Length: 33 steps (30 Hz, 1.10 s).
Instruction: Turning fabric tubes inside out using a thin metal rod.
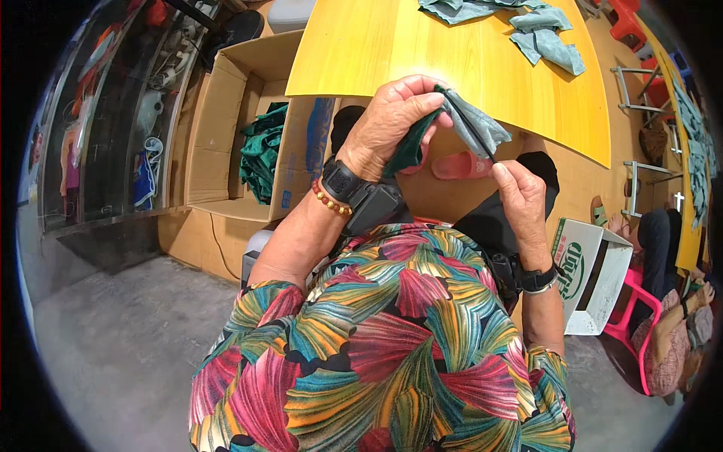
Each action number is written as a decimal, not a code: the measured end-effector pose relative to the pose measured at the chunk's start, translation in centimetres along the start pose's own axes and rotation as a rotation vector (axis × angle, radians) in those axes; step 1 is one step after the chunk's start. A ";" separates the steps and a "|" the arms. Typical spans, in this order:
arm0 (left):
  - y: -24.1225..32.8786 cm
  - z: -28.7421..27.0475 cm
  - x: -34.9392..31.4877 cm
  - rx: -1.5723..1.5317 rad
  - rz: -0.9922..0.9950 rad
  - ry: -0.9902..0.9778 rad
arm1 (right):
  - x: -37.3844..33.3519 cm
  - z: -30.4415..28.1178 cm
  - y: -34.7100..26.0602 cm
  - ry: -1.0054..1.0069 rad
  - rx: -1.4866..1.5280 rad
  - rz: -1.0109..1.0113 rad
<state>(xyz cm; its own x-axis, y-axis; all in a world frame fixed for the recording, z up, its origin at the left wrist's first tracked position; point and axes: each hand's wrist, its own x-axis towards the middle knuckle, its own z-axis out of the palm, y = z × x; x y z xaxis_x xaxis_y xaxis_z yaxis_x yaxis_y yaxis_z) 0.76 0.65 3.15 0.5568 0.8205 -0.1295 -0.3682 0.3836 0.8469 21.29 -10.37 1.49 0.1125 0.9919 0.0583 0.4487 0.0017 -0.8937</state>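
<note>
My left hand (398, 117) pinches a small cloth piece (476, 126), dark green on one face and pale grey-green on the other, above my lap near the table edge. Fingers and thumb of my right hand (520, 196) close on the lower end of a thin black rod-like strip (470, 126). It runs straight along the cloth up to my left fingertips. Whether it is a stick or a taut cord, I cannot tell. Several grey-green cloth pieces (548, 44) lie on the yellow table (376, 45) beyond my hands.
At left, an open cardboard box (212, 135) holds a heap of dark green cloth (262, 154). A glass-fronted cabinet (105, 113) stands farther left. To the right are a white carton (591, 279), a pink chair (640, 324) and another seated person (670, 331) beside a second table (689, 226).
</note>
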 end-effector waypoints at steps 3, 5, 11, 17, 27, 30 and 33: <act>-0.2 -0.3 0.4 0.028 0.026 0.029 | -0.2 -0.3 -0.6 -0.017 -0.048 0.032; -0.5 -1.0 0.5 0.004 0.041 0.019 | -0.3 -0.8 -0.7 -0.021 -0.077 0.017; -0.2 -1.3 0.6 0.043 0.119 0.072 | -0.6 -2.0 -0.6 0.010 -0.139 -0.064; -0.3 -0.9 -0.1 0.077 0.078 0.029 | -0.6 -2.0 -1.3 -0.028 -0.220 -0.053; -1.4 0.1 -0.3 0.052 0.071 0.089 | -0.7 -1.4 -1.1 -0.023 -0.247 -0.059; -3.9 0.6 0.2 -0.113 0.132 0.089 | 0.2 -0.2 -0.3 -0.128 -0.007 0.028; -3.5 1.5 0.6 -0.116 0.151 0.127 | 0.2 0.5 -1.1 -0.312 0.454 0.358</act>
<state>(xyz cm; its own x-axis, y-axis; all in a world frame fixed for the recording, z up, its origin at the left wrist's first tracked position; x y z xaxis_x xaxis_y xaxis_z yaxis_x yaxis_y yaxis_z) 3.51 -0.87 0.87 0.3931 0.9163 -0.0759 -0.5273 0.2923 0.7978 20.36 -10.09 2.22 -0.1078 0.9310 -0.3487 0.0048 -0.3502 -0.9366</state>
